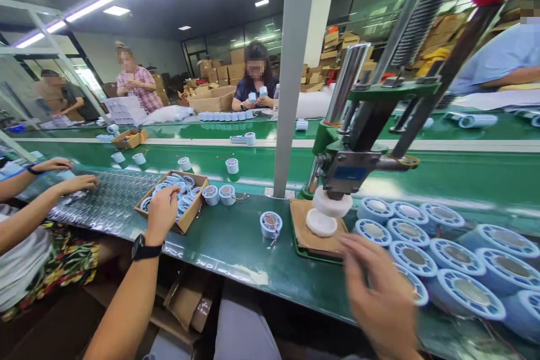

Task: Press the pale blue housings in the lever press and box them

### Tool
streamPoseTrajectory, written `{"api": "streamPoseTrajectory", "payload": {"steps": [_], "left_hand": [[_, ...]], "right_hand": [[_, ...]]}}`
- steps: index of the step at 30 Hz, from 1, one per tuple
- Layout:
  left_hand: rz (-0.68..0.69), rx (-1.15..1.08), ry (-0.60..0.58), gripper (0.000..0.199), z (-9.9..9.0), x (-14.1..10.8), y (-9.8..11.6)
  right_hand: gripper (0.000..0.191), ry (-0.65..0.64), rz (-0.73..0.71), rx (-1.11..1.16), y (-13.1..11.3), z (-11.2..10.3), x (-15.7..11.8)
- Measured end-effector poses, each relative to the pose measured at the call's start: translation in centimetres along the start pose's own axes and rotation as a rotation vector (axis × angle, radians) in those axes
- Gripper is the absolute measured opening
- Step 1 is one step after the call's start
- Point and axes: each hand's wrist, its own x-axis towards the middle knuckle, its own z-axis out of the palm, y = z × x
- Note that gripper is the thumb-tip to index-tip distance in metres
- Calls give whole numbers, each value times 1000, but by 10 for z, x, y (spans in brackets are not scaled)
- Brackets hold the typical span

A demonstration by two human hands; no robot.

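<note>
Cardboard box (192,216): left hand (162,211) reaches in, grip hidden; right hand (379,292) blurred, grip unclear.

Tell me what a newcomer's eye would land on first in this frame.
Probably the hand press with its red-knobbed lever, standing mid-bench on a brown pad over a white round die. To its right lies a crowd of blue-and-white round housings, with the blurred right hand at their near edge. On the left, the left hand reaches into a cardboard box of blue rings.
</note>
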Motion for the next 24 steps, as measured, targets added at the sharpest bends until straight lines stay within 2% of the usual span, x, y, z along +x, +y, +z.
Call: {"api": "streamPoseTrajectory", "payload": {"steps": [2,4,6,8,10,12,15,16,18,20,22,24], "left_hand": [[-7,105,-64,38,-3,20,-14],[10,155,-132,34,-3,38,-24],[26,172,-177,29,-3,50,-29],[21,187,-197,22,-3,58,-30],[-11,202,-169,24,-7,59,-27],[-52,215,-101,35,-11,52,-17],[-35,30,-44,39,-5,17,17],[2,-96,-71,37,3,-1,33],[121,-345,-215,30,27,-42,66],[209,-420,-259,27,53,-77,93],[240,-418,-223,30,73,-99,107],[258,-429,-221,32,80,-107,107]], "right_hand": [[35,-172,-78,65,-14,52,8],[43,-350,-59,94,-17,94,18],[43,-490,-10,114,-16,120,24],[39,-558,0,138,-13,129,23],[36,-582,-10,166,-11,125,16],[34,-613,0,200,-11,113,5],[33,-633,34,236,-13,91,-11],[33,-635,43,239,-13,84,-16],[33,-649,54,236,-12,72,-25],[36,-662,60,229,-10,64,-33],[41,-656,51,226,-7,59,-40],[45,-631,31,217,-3,57,-45]]}}
